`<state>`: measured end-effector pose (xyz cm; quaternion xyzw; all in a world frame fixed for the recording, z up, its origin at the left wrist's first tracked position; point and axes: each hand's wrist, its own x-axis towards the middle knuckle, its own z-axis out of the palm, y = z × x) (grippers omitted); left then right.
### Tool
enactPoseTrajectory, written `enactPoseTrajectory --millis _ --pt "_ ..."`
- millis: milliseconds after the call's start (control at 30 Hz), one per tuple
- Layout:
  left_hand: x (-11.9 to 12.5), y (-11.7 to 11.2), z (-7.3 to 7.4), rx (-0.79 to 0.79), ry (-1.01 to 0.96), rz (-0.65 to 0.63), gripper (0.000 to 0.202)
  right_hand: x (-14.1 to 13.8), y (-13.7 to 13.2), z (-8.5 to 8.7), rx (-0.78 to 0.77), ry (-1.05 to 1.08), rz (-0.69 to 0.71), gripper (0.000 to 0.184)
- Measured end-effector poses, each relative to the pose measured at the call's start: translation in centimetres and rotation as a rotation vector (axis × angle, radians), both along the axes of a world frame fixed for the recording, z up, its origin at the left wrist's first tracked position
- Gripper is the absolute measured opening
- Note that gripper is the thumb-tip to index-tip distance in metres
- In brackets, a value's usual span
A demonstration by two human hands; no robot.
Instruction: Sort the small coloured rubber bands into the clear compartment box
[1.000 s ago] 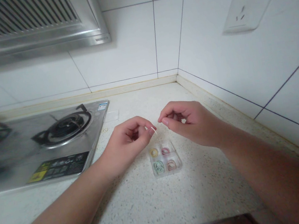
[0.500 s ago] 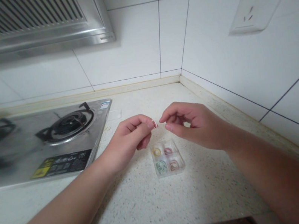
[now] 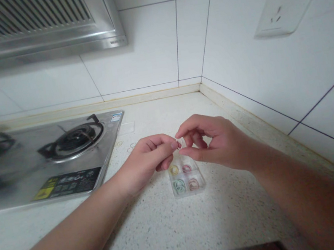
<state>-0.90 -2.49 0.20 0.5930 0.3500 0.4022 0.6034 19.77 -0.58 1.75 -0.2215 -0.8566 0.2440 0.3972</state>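
My left hand (image 3: 155,154) is closed, its thumb and forefinger pinching a small white band (image 3: 180,143), perhaps a hair tie or rubber band. Just to its right, my right hand (image 3: 208,139) has thumb and forefinger parted, one above and one below the band; whether they touch it is hard to see. Below both hands, a clear compartment box (image 3: 187,175) sits on the counter, its back edge partly covered. Inside it are yellow bands (image 3: 173,170), reddish-pink bands (image 3: 186,168), green bands (image 3: 179,186) and brownish bands (image 3: 193,184), each in a separate compartment.
Left of my hands lie a loose yellowish band (image 3: 119,143), some pale bands (image 3: 131,147) and a clear flat lid-like piece (image 3: 127,128). A gas stove (image 3: 73,157) fills the left side under a range hood (image 3: 45,47). Tiled walls meet behind the speckled counter (image 3: 172,235).
My left hand has moved slightly right and down with the white band. My right thumb and forefinger have spread wider and come around it. Pale bands on the counter now show.
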Motion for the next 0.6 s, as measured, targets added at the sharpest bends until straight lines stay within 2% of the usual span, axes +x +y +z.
enactPoseTrajectory --millis 133,300,467,600 --pt "0.02 -0.01 -0.08 0.000 0.017 -0.027 0.027 0.00 -0.03 0.04 0.033 -0.039 -0.019 0.013" --pt "-0.12 0.05 -0.18 0.014 0.001 -0.032 0.026 -0.09 0.03 -0.19 0.013 0.009 -0.053 0.023" --pt "-0.20 0.05 -0.31 0.010 -0.009 -0.041 0.025 -0.06 0.06 -0.11 0.052 -0.006 -0.077 0.015" --pt "-0.23 -0.01 -0.25 0.001 -0.018 -0.028 0.024 -0.08 0.04 0.01 0.049 0.009 -0.071 0.018"
